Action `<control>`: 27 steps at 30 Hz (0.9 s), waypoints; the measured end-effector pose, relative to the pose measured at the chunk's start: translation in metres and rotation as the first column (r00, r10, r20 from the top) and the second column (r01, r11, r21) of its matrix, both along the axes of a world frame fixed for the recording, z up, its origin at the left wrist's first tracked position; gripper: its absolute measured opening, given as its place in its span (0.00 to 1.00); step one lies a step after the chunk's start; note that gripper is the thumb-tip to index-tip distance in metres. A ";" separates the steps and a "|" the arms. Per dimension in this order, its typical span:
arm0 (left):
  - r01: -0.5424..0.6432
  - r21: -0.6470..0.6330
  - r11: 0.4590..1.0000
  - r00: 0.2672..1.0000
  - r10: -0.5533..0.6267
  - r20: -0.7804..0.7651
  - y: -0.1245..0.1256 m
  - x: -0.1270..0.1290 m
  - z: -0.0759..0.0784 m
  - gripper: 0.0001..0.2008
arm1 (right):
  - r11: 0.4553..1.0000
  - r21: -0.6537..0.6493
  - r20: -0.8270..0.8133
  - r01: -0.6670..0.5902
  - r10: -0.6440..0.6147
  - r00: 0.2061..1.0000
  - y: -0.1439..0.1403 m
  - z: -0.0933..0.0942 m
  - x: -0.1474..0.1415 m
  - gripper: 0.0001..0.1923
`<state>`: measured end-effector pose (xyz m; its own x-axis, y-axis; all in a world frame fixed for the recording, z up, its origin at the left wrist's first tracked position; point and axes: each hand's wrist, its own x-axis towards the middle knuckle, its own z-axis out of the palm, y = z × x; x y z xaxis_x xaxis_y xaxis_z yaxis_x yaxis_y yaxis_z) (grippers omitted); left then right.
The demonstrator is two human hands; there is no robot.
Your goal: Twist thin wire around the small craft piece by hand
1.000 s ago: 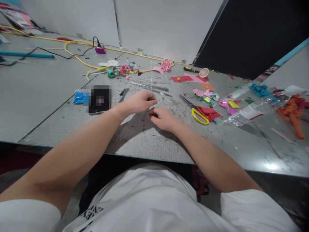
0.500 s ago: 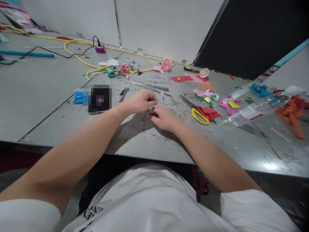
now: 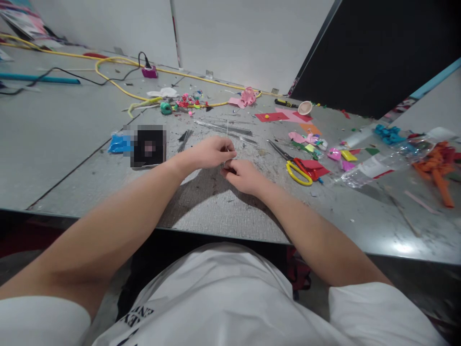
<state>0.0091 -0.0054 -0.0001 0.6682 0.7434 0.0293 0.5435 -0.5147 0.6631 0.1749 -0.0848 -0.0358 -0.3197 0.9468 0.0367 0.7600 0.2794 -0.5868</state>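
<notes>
Hands together at mid-table: left hand (image 3: 209,152) pinched shut on thin wire (image 3: 226,137) standing upright from its fingertips, right hand (image 3: 242,175) curled just beside and below, grip unclear. Clear plastic bag (image 3: 374,166) flat at right, contents indistinct, beside yellow-handled scissors (image 3: 297,172). Grey table (image 3: 65,139) strewn with paper scraps, yellow cable (image 3: 108,77), white wall behind.

craft workshop | grey table (image 3: 72,144) | paper scraps (image 3: 309,142) | scissors (image 3: 293,168)
</notes>
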 end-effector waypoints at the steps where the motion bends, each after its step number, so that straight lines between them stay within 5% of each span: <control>1: 0.006 0.002 1.000 1.000 -0.006 -0.009 0.000 0.000 0.001 0.11 | 1.000 -0.001 0.006 0.000 0.000 1.000 0.000 0.000 0.000 0.13; 27: 0.068 0.166 0.984 0.993 -0.050 -0.109 0.002 -0.001 -0.005 0.12 | 0.999 0.035 0.049 -0.034 0.033 0.998 0.001 -0.004 0.000 0.13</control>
<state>0.0079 -0.0033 -0.0047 0.7169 0.6927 0.0791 0.5700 -0.6477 0.5056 0.1748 -0.0841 -0.0396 -0.3535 0.9339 0.0544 0.7771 0.3255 -0.5387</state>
